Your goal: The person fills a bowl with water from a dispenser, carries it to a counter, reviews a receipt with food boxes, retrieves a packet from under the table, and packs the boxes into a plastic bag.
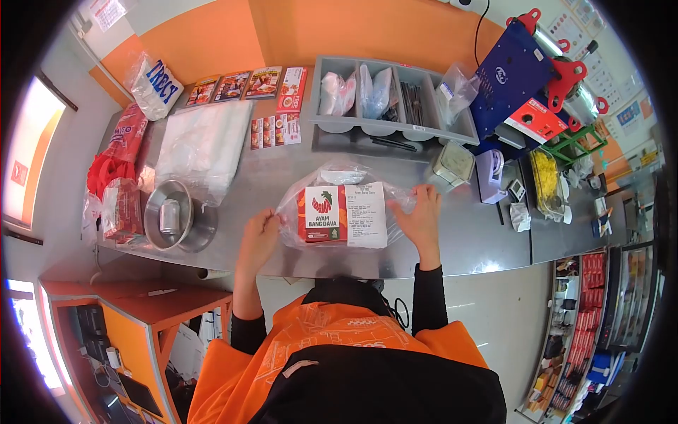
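A clear plastic bag [289,200] lies on the steel table in front of me. Inside or under its film is a red and white food box [323,212] marked AYAM BANG DAVA, with a white printed receipt [366,215] beside it on the right. The fingers of my left hand [260,232] pinch the bag's left edge. On the other side my right hand [418,216] is closed on the bag's right edge, close to the receipt.
A grey divided tray [395,127] stands at the back, with a clear container [453,164] near its front right. Steel bowls [185,219], a stack of plastic bags [205,145] and menus [265,83] are left. A purple tape dispenser [489,177] stands right.
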A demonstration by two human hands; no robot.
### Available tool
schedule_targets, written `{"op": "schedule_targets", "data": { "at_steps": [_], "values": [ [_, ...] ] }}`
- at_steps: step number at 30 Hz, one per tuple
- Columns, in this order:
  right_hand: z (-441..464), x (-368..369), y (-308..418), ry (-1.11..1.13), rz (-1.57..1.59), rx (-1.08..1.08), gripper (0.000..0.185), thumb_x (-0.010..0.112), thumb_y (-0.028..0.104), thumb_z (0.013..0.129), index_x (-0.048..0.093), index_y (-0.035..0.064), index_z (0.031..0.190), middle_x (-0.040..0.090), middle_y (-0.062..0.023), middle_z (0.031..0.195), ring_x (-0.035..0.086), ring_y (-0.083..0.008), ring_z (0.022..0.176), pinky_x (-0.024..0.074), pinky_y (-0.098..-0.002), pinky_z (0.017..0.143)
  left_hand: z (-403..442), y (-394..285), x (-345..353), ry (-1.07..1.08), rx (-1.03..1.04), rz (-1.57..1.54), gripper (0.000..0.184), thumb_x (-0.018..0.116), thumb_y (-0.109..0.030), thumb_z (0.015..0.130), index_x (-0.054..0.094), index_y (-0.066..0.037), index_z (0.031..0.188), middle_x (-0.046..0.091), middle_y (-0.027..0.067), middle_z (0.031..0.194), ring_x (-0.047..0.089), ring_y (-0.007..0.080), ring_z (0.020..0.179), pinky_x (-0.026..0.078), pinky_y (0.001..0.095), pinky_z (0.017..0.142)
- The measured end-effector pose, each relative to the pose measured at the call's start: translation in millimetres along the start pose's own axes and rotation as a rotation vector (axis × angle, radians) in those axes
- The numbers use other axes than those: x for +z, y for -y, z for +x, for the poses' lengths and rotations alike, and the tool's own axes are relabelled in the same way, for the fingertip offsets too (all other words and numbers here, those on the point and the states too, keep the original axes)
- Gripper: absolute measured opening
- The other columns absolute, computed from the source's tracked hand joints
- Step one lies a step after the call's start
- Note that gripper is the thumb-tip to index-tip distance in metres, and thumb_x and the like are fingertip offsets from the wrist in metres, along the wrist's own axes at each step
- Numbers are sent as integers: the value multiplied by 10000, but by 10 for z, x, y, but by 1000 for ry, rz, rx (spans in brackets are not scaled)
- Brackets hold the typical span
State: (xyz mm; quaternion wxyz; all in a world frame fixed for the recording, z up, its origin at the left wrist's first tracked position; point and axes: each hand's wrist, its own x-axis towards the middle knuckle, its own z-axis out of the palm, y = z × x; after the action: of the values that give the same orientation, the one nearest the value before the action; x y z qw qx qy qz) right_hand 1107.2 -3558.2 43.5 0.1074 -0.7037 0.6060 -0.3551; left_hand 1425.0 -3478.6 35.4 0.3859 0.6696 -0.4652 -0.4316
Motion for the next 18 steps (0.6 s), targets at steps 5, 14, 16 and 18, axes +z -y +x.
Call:
{"op": "schedule_targets", "data": {
  "at_steps": [5, 14, 16, 18],
  "values": [
    [85, -71, -237, 350, 305, 436, 324, 656, 158, 766, 467, 16, 988, 544, -202, 896, 533, -342, 902, 425, -404, 747, 27, -169, 272, -38, -180, -572, 266, 582, -258, 845, 590, -2, 918, 605, 34, 868, 565, 116, 783, 446, 245, 659],
    [-33, -514, -73, 537, -18, 124, 447, 695, 76, 665, 482, 45, 1057, 535, -141, 958, 549, -294, 847, 458, -362, 728, -22, -102, 129, -81, 98, 94, 342, 708, -55, 714, 538, 22, 1001, 598, 118, 928, 593, 162, 754, 480, 279, 631],
    [-148, -470, -109, 533, -27, 168, 449, 692, 65, 667, 474, 41, 1059, 520, -146, 979, 548, -298, 846, 462, -358, 729, -165, -159, 146, -196, 148, 66, 307, 687, -25, 711, 522, 21, 965, 555, 119, 945, 583, 182, 797, 479, 293, 640],
    [-248, -446, -59, 455, 41, 190, 442, 681, 45, 676, 466, 39, 1062, 510, -143, 987, 550, -302, 838, 466, -355, 726, -350, -281, 242, -286, 172, -72, 291, 667, 8, 696, 500, 23, 934, 500, 127, 985, 571, 221, 845, 478, 314, 656]
  ]
}}
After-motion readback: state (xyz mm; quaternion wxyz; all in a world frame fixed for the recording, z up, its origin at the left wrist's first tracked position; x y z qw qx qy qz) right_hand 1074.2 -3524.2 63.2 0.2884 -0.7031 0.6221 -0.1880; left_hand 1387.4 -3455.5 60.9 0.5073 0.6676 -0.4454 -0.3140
